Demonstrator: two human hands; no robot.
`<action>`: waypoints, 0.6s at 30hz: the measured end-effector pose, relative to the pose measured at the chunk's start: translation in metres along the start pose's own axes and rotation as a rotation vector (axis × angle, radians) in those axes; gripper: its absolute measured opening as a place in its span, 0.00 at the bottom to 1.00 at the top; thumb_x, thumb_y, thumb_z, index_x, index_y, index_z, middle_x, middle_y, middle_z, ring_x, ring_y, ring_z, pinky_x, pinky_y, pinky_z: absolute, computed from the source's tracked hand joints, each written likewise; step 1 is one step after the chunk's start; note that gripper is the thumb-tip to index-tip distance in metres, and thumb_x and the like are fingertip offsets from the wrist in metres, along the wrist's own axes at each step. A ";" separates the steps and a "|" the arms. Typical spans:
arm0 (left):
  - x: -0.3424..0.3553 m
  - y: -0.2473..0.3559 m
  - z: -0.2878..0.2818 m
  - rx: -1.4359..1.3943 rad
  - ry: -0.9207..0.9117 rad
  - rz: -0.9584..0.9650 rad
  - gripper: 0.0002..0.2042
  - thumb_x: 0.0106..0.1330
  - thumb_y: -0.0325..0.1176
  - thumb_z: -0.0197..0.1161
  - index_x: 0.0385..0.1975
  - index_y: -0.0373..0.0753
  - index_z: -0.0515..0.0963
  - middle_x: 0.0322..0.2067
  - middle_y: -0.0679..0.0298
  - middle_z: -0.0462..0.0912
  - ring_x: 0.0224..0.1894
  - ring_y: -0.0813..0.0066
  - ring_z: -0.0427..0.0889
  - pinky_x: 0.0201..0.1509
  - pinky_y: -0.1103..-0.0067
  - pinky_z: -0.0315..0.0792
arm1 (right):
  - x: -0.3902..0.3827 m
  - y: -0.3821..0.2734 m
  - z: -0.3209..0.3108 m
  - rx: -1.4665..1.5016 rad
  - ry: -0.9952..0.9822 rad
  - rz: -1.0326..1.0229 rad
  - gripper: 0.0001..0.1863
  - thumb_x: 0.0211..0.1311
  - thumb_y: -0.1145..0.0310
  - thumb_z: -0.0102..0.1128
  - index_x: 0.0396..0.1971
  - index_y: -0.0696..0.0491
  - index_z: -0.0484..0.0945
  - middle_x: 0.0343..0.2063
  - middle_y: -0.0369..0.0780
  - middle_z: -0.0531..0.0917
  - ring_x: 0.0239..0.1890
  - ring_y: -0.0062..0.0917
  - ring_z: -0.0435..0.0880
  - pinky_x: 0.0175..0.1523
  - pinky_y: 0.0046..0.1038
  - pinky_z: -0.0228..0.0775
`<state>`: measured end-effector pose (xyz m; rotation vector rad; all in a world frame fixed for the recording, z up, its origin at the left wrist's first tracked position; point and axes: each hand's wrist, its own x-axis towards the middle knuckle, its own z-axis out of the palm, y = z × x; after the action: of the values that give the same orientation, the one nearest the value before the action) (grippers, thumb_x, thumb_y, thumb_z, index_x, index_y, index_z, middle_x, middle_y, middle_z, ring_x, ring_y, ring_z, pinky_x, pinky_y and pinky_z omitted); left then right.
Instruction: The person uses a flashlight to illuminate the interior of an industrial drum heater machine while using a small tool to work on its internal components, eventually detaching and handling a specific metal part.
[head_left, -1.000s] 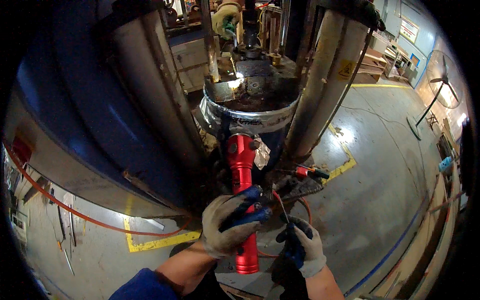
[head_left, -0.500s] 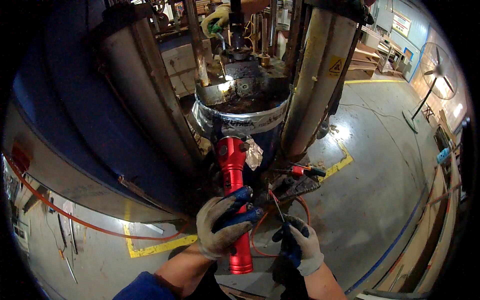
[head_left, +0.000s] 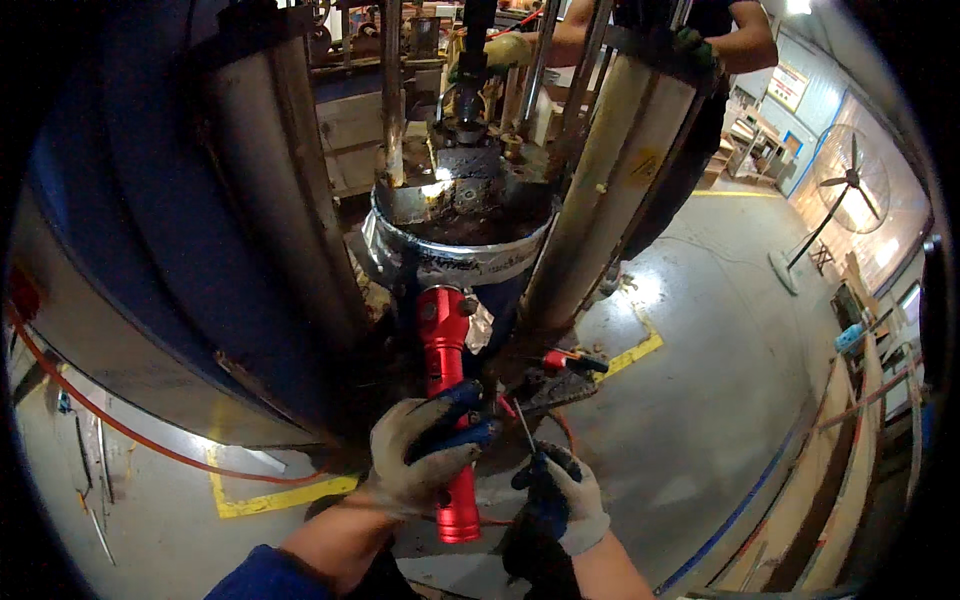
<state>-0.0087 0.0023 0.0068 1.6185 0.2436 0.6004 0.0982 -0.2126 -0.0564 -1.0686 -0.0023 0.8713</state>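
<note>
- While a large dark blue machine body (head_left: 120, 250) fills our left side, a left column (head_left: 275, 180) and a right column (head_left: 600, 190) rise beyond our hands.
- Behind the right column, a co-worker (head_left: 745, 40) has come further into sight; our own hold looks the same, so we judge the work at our hands unaltered.
- Between the columns stands a drum (head_left: 490, 265), silver-banded at the rim, dark material inside.
- Nearer us slants the red flashlight (head_left: 443, 345), its wide head toward the drum; our left hand (head_left: 425, 445) is wrapped round its barrel.
- Apart from the left, our right hand (head_left: 570, 500) pinches a thin metal rod (head_left: 524, 425), its far end just right of the flashlight.
- Smallest are the marks: dark handwriting along the silver band and a blurred yellow label (head_left: 643, 168) on the right column, neither legible to us.
</note>
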 end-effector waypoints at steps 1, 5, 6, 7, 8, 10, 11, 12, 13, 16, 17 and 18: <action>0.003 0.005 0.000 0.025 -0.020 0.022 0.21 0.42 0.30 0.72 0.41 0.51 0.82 0.47 0.44 0.82 0.34 0.53 0.84 0.32 0.68 0.76 | -0.004 -0.007 0.007 -0.043 0.024 -0.004 0.15 0.67 0.69 0.58 0.51 0.58 0.74 0.33 0.49 0.85 0.27 0.26 0.82 0.31 0.24 0.74; 0.006 0.001 0.000 0.192 -0.029 0.257 0.20 0.43 0.30 0.71 0.41 0.50 0.83 0.47 0.45 0.82 0.33 0.55 0.84 0.31 0.69 0.75 | -0.002 -0.005 0.000 -0.063 0.015 -0.051 0.15 0.68 0.68 0.57 0.51 0.58 0.75 0.32 0.48 0.85 0.22 0.22 0.79 0.26 0.21 0.69; 0.008 -0.002 0.000 0.239 -0.026 0.337 0.20 0.43 0.30 0.71 0.41 0.50 0.83 0.47 0.44 0.81 0.33 0.55 0.83 0.30 0.69 0.74 | -0.002 -0.006 0.001 -0.090 0.026 -0.048 0.15 0.68 0.67 0.57 0.51 0.58 0.75 0.32 0.48 0.85 0.22 0.21 0.78 0.26 0.21 0.69; 0.008 -0.003 0.000 0.285 -0.026 0.425 0.20 0.43 0.30 0.71 0.41 0.50 0.83 0.48 0.44 0.81 0.33 0.55 0.83 0.30 0.69 0.74 | -0.002 -0.009 0.003 -0.116 0.038 -0.045 0.16 0.68 0.67 0.57 0.51 0.58 0.75 0.32 0.48 0.85 0.22 0.20 0.78 0.25 0.20 0.68; 0.007 -0.004 0.000 0.288 -0.027 0.435 0.20 0.43 0.30 0.71 0.41 0.50 0.82 0.48 0.44 0.81 0.33 0.55 0.83 0.30 0.69 0.74 | -0.001 -0.011 0.003 -0.141 0.049 -0.041 0.16 0.68 0.67 0.57 0.52 0.58 0.75 0.32 0.48 0.85 0.21 0.20 0.77 0.25 0.19 0.67; 0.006 -0.006 0.000 0.256 -0.032 0.385 0.20 0.43 0.30 0.71 0.41 0.50 0.82 0.48 0.43 0.81 0.33 0.54 0.83 0.30 0.69 0.74 | 0.001 -0.006 -0.004 -0.069 0.056 -0.057 0.17 0.68 0.67 0.58 0.53 0.58 0.75 0.31 0.46 0.85 0.20 0.19 0.77 0.23 0.21 0.67; 0.008 -0.006 0.000 0.284 -0.030 0.449 0.21 0.43 0.30 0.71 0.42 0.50 0.82 0.49 0.43 0.81 0.33 0.54 0.83 0.31 0.68 0.74 | 0.002 -0.006 -0.005 -0.062 0.072 -0.066 0.17 0.67 0.69 0.58 0.53 0.58 0.75 0.30 0.45 0.85 0.19 0.20 0.77 0.22 0.22 0.68; 0.010 -0.007 0.001 0.308 -0.030 0.514 0.21 0.43 0.30 0.71 0.42 0.50 0.82 0.49 0.43 0.80 0.33 0.54 0.83 0.31 0.68 0.75 | 0.002 -0.006 -0.006 -0.052 0.093 -0.072 0.17 0.67 0.70 0.59 0.53 0.59 0.75 0.30 0.44 0.85 0.18 0.21 0.77 0.21 0.24 0.68; 0.016 -0.007 0.000 0.397 -0.022 0.707 0.22 0.44 0.30 0.71 0.43 0.50 0.81 0.49 0.42 0.80 0.33 0.54 0.83 0.31 0.68 0.75 | 0.000 -0.006 -0.006 -0.070 0.087 -0.077 0.17 0.67 0.68 0.59 0.53 0.58 0.75 0.30 0.45 0.85 0.18 0.21 0.77 0.22 0.23 0.68; 0.008 -0.003 0.002 0.254 -0.099 0.350 0.24 0.44 0.29 0.71 0.46 0.51 0.79 0.50 0.43 0.80 0.34 0.54 0.83 0.33 0.67 0.76 | -0.003 -0.007 -0.006 -0.093 0.069 -0.086 0.19 0.68 0.64 0.57 0.54 0.58 0.74 0.30 0.48 0.85 0.19 0.21 0.77 0.22 0.21 0.68; 0.006 -0.001 0.002 0.219 -0.117 0.262 0.25 0.44 0.29 0.71 0.47 0.51 0.79 0.50 0.43 0.80 0.35 0.53 0.83 0.33 0.67 0.76 | -0.004 -0.006 -0.007 -0.080 0.067 -0.088 0.19 0.67 0.64 0.57 0.53 0.58 0.74 0.30 0.48 0.85 0.19 0.22 0.77 0.22 0.22 0.68; 0.002 0.001 0.002 0.186 -0.132 0.170 0.25 0.44 0.29 0.71 0.47 0.51 0.78 0.50 0.43 0.80 0.35 0.53 0.83 0.33 0.67 0.76 | -0.005 -0.004 -0.008 -0.069 0.066 -0.090 0.19 0.67 0.64 0.57 0.53 0.57 0.74 0.30 0.49 0.85 0.18 0.22 0.77 0.22 0.22 0.68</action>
<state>-0.0057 0.0017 0.0079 1.8641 0.0657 0.6105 0.1007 -0.2226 -0.0556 -1.1523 -0.0254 0.7594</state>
